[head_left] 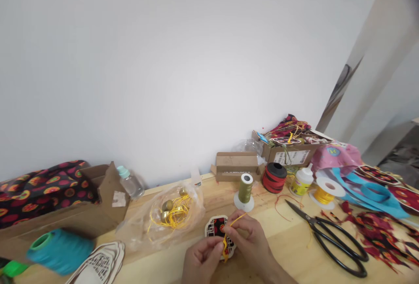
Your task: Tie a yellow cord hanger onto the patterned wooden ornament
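From where I stood, the left hand (204, 258) and the right hand (251, 239) both pinched a yellow cord (238, 219) over the patterned ornament (214, 228), left of the black scissors (334, 227).

Bare left grip (204, 260), slim fingers (208, 244) and all; the right grip (251, 236) just as bare, and there's the right forearm (278, 271), uncovered, slender, smooth-lined!

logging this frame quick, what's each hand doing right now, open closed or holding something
Left hand: closed, pinching yellow cord.
Right hand: closed, also pinching yellow cord.
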### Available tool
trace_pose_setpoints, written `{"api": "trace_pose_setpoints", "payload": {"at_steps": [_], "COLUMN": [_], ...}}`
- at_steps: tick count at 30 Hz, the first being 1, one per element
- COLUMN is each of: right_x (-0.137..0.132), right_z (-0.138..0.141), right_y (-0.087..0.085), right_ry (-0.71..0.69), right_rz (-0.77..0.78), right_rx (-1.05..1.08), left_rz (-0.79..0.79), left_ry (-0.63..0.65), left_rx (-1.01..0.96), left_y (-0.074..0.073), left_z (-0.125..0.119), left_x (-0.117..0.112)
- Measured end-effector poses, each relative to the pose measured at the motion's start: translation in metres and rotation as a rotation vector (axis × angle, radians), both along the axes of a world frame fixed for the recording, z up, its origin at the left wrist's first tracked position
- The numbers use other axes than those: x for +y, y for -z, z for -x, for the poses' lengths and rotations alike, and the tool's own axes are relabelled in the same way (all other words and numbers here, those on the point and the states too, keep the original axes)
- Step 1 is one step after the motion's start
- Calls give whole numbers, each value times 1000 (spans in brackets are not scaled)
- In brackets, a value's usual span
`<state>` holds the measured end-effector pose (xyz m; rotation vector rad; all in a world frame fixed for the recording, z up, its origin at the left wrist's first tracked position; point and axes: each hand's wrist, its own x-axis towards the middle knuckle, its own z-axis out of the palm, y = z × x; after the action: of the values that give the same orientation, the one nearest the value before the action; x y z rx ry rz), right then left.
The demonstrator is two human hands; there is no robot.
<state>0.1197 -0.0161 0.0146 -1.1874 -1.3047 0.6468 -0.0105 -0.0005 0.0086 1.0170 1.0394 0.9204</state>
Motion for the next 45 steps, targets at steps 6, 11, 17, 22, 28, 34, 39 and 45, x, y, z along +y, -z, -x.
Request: {"api": "trace_pose_setpoints", "payload": {"at_steps": [6, 11, 17, 22, 28, 34, 39, 45], "right_x": [-1, -1, -1, -1, 2, 3, 1, 4], "right_z": [-1, 1, -2, -6, -8, -8, -5, -1], "right_y": [0, -1, 3, 5, 2, 6, 8, 12], "right_ry": [10, -22, -52, 8, 22, 16, 5, 7], "right_rz": [-30, -40, -140, -243, -266, -215, -204, -159], "right_rx": [4, -20, -150, -323, -372, -330, -301, -205], "left_rz": [28, 76, 12, -116, -120, 0, -2, -143], "left_ry": [8, 4, 34, -6, -47, -52, 50, 83], "left_rx": [3, -7, 27, 157, 61, -75, -80, 22], "left_y": [0, 10, 18, 19, 18, 19, 13, 12], "left_z": [-1, 0, -4, -8, -8, -5, -6, -6], "left_x": [1, 1, 0, -2, -5, -6, -4, 1]}}
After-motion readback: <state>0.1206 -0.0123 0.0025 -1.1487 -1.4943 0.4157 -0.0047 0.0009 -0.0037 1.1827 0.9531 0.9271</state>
